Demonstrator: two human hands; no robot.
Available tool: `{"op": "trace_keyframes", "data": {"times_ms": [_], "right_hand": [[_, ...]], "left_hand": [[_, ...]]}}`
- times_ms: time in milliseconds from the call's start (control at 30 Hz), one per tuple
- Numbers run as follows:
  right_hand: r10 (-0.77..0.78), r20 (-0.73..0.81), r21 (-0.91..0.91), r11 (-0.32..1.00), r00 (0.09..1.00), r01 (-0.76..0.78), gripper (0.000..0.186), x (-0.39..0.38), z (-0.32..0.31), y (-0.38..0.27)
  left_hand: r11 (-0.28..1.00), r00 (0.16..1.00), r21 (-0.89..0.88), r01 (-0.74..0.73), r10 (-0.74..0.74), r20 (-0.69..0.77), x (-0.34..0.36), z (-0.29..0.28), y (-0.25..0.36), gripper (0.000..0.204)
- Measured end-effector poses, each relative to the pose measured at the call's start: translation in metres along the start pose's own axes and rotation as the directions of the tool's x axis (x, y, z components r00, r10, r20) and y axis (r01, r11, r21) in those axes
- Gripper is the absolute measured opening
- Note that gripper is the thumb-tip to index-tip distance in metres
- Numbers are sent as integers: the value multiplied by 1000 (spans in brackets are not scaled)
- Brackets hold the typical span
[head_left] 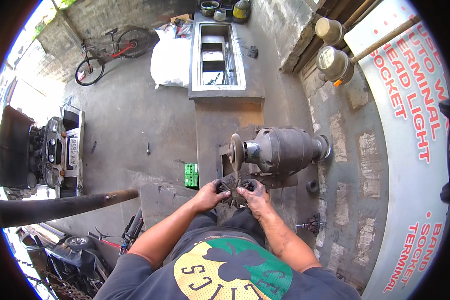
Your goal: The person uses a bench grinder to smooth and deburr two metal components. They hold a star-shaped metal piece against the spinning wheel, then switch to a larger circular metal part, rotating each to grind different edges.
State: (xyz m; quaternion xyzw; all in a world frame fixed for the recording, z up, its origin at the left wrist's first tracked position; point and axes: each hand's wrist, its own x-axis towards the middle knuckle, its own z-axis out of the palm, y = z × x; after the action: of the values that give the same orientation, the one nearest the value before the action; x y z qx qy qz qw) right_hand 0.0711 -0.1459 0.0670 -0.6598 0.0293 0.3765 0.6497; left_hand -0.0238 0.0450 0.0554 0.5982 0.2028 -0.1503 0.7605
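My left hand (208,196) and my right hand (256,201) grip a dark, grimy metal part with thin fingers or blades radiating from its middle (233,198). Both thumbs press on its upper face, and the other fingers wrap round its sides. Just beyond it stands the round wheel (236,152) of a bench grinder. The part is at the wheel's near edge; whether they touch I cannot tell. The grinder's grey motor body (285,149) lies to the right of the wheel. Dark smudges cover my fingers.
Left of my hands sits a green box (191,175). A dark pole (70,207) reaches in from the left. Ahead, a metal-framed opening (197,55) is set in a counter beside a white sack (171,61). A bicycle (117,50) leans at the wall; a lettered signboard (385,200) stands right.
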Motion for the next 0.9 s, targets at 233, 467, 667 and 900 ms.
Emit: {"op": "trace_keyframes", "data": {"times_ms": [233, 467, 667, 900], "right_hand": [[-159, -212, -498, 867, 964, 33, 33, 36, 6, -15], [-88, -130, -253, 966, 988, 53, 32, 40, -8, 9], [-98, -168, -309, 950, 981, 42, 31, 34, -3, 4], [-89, -186, -311, 950, 978, 27, 36, 32, -2, 7]], "left_hand": [[967, 989, 250, 41, -4, -146, 23, 11, 13, 27], [926, 992, 378, 27, 20, -122, 23, 5, 8, 35], [922, 985, 375, -96, 143, -98, 28, 2, -1, 28], [915, 990, 394, -87, 122, -64, 28, -2, -2, 28]]}}
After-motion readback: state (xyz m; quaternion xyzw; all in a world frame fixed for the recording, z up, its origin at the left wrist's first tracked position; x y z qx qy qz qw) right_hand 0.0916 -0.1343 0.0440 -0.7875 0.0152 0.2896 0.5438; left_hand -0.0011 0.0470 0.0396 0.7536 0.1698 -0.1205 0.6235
